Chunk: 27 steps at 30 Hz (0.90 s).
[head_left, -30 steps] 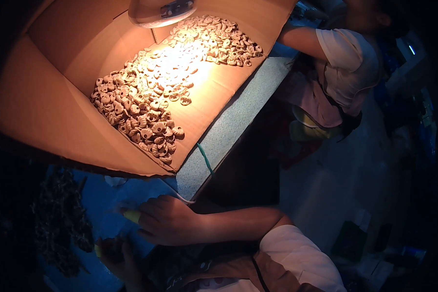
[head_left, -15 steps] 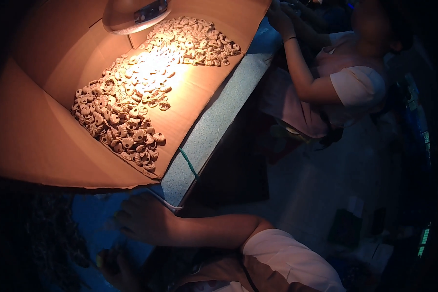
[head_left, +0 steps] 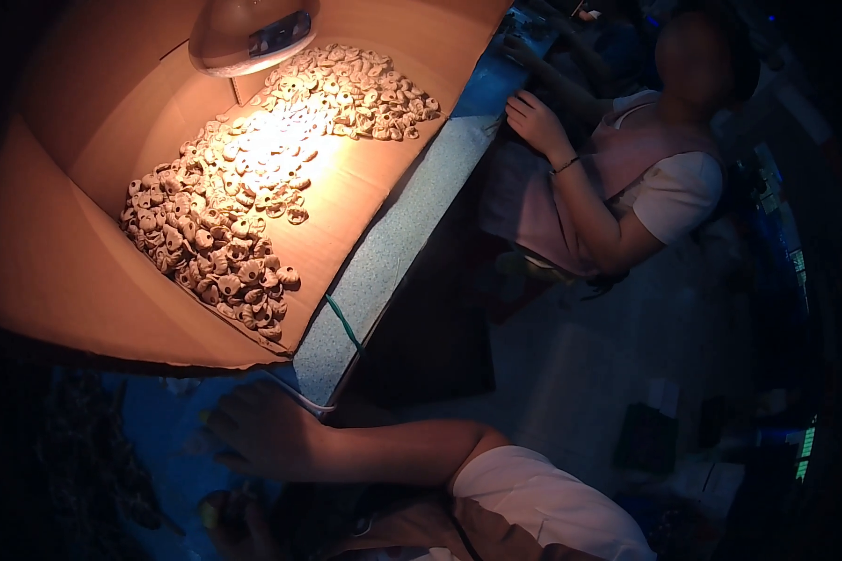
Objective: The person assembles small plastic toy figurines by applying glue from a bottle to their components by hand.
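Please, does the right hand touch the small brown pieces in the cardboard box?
Apart. The head view shows the right hand outside the cardboard box, whose near wall lies between it and the small brown pieces.

Item Quantities at the Bench

Hands: two, comprising one left hand and one right hand. Yellow-green patches: two, one at the fingers of each hand. Cardboard box: one, beyond both hands. Lamp: one, farther beyond. Shell-like pieces: one heap, inside the box; too many overlap to count. Green strip: one, beyond and right of the right hand. Dark heap: one, left of the hands; pieces indistinct. Co-worker: one clearly visible, beyond the hands, rightward.
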Each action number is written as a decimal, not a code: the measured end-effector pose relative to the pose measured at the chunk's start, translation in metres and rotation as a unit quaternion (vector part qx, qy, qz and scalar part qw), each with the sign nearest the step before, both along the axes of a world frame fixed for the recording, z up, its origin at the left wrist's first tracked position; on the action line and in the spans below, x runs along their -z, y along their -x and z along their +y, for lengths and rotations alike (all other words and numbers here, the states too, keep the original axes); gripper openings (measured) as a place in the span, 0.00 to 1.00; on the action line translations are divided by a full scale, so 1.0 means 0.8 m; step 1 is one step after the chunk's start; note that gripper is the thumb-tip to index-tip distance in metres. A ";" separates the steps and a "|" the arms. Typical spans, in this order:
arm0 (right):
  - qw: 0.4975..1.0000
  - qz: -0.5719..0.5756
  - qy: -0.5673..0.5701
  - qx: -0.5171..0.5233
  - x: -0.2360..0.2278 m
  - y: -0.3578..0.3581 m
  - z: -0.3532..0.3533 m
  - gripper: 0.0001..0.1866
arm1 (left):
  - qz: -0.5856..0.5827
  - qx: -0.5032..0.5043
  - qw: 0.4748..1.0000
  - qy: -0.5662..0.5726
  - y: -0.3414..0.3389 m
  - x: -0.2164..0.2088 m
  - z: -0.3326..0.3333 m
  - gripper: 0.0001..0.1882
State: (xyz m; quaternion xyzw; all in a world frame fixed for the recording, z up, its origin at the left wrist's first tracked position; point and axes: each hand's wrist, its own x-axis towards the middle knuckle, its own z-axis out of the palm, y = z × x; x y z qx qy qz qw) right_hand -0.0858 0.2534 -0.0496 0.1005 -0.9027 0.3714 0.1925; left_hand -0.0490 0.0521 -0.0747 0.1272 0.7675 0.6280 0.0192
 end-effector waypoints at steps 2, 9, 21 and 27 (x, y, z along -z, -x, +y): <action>1.000 -0.003 0.009 -0.003 0.000 0.000 0.001 0.23 | 0.010 -0.002 1.000 0.013 -0.002 0.008 -0.001 0.21; 1.000 -0.001 0.012 -0.005 -0.001 0.000 0.001 0.21 | 0.018 -0.021 0.999 0.029 -0.005 0.008 0.000 0.21; 1.000 0.025 0.010 0.008 -0.003 -0.001 0.002 0.20 | -0.037 -0.011 0.999 -0.027 0.003 -0.008 -0.002 0.21; 1.000 0.023 0.005 0.009 -0.001 0.000 0.003 0.20 | -0.055 -0.035 0.998 -0.020 0.006 -0.020 0.003 0.21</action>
